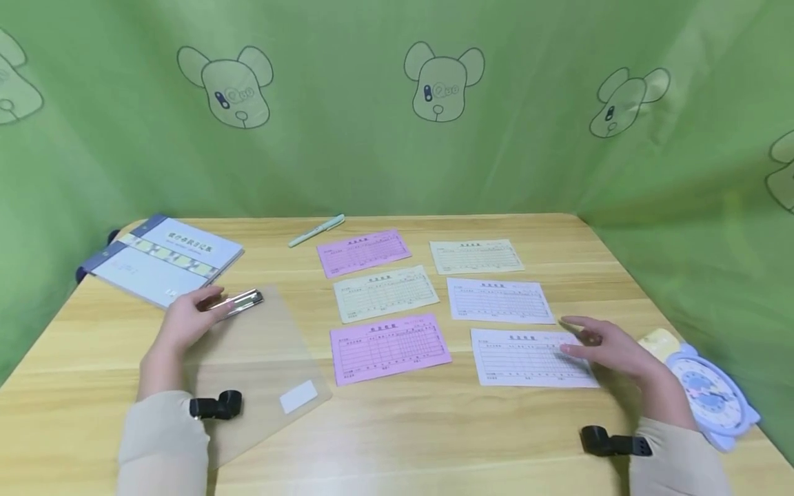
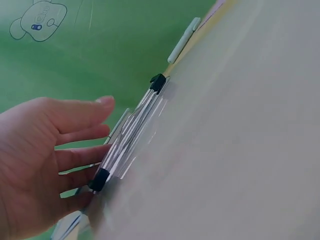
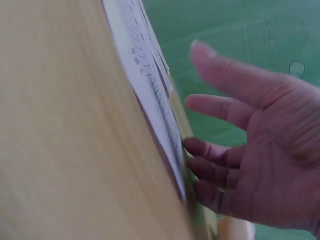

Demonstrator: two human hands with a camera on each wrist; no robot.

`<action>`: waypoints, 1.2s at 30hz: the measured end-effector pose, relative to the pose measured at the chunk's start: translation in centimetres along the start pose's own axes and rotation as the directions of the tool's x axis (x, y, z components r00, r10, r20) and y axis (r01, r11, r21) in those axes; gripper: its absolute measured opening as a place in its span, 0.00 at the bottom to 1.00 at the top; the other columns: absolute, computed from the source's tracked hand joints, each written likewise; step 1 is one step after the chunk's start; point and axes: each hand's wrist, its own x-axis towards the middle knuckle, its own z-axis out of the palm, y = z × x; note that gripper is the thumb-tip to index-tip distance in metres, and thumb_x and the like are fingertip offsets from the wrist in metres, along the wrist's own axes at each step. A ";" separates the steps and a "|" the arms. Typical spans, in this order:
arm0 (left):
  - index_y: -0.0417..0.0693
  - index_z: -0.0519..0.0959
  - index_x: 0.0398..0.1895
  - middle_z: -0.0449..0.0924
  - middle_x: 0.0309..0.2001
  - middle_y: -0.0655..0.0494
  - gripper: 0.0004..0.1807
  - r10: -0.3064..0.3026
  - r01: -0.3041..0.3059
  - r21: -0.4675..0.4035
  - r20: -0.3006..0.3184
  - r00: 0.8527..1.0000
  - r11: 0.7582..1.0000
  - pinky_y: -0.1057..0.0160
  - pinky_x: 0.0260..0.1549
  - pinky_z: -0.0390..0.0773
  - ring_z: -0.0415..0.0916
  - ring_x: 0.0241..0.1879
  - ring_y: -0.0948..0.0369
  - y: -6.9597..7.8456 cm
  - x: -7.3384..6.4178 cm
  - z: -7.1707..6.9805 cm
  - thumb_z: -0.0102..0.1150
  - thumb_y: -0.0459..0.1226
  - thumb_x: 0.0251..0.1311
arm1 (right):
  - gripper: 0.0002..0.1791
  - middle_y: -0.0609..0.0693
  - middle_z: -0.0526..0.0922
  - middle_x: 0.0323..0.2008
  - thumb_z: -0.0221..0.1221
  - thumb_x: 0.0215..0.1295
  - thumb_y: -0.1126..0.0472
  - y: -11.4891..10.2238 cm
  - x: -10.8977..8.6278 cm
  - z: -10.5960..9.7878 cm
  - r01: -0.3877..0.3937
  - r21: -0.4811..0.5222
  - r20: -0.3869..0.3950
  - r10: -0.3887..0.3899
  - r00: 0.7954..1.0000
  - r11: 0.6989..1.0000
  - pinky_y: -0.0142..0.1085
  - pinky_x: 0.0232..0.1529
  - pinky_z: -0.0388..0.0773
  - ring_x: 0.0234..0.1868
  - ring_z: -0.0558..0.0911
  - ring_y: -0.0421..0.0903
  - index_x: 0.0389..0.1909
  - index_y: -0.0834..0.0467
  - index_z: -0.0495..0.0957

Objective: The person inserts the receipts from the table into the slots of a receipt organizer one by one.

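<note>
A see-through clipboard (image 1: 260, 365) with a metal clip (image 1: 243, 302) lies on the left of the table. My left hand (image 1: 189, 320) is at the clip end, thumb raised apart from the clip and fingers beside it; in the left wrist view the clip (image 2: 132, 135) partly hides the fingertips. Whether they touch it, I cannot tell. At the right, my right hand (image 1: 611, 344) is over the right edge of the nearest white slip (image 1: 527, 359), fingers loosely bent, holding nothing. In the right wrist view, the fingers (image 3: 215, 172) are close beside the slip (image 3: 145, 90).
Other printed slips lie in two columns: pink (image 1: 391, 348), pink (image 1: 362, 253), pale (image 1: 384, 295), pale (image 1: 476, 257) and white (image 1: 499, 302). Behind them is a pen (image 1: 316, 231). A notebook (image 1: 167, 255) lies back left, a blue toy clock (image 1: 713, 396) at the right edge.
</note>
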 end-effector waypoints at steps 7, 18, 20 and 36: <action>0.31 0.70 0.48 0.68 0.48 0.33 0.25 0.036 -0.040 -0.039 -0.101 0.994 0.998 0.46 0.49 0.59 0.61 0.50 0.41 -0.7 0.2 0.9 0.59 0.40 0.49 | 0.31 0.64 0.73 0.41 0.65 0.43 0.61 1.7 0.0 0.6 0.127 -0.017 -0.059 -0.128 0.990 0.992 0.33 0.33 0.63 0.35 0.68 0.45 0.49 0.70 0.69; 0.32 0.73 0.44 0.70 0.45 0.35 0.22 0.050 -0.056 -0.045 -0.120 0.991 0.997 0.48 0.47 0.59 0.64 0.47 0.44 -1.2 0.2 1.5 0.61 0.36 0.47 | 0.19 0.53 0.73 0.33 0.64 0.42 0.67 1.7 0.0 1.0 0.152 -0.056 -0.081 -0.156 0.984 0.987 0.32 0.30 0.60 0.31 0.66 0.43 0.38 0.64 0.72; 0.32 0.73 0.44 0.70 0.44 0.35 0.21 0.065 -0.070 -0.034 -0.133 0.989 0.997 0.48 0.47 0.60 0.64 0.46 0.44 -1.3 0.3 1.6 0.62 0.35 0.46 | 0.17 0.52 0.73 0.32 0.63 0.43 0.67 1.4 0.1 1.0 0.129 -0.041 -0.049 -0.131 0.990 0.991 0.32 0.30 0.62 0.31 0.67 0.43 0.36 0.64 0.71; 0.35 0.77 0.41 0.74 0.40 0.38 0.18 0.130 -0.129 0.017 -0.231 0.964 0.991 0.51 0.42 0.62 0.67 0.42 0.46 -1.5 0.5 2.5 0.63 0.33 0.44 | 0.18 0.51 0.71 0.26 0.62 0.46 0.62 -0.3 -0.1 0.8 -0.043 -0.087 0.023 0.046 0.999 0.995 0.37 0.25 0.64 0.25 0.68 0.45 0.35 0.64 0.67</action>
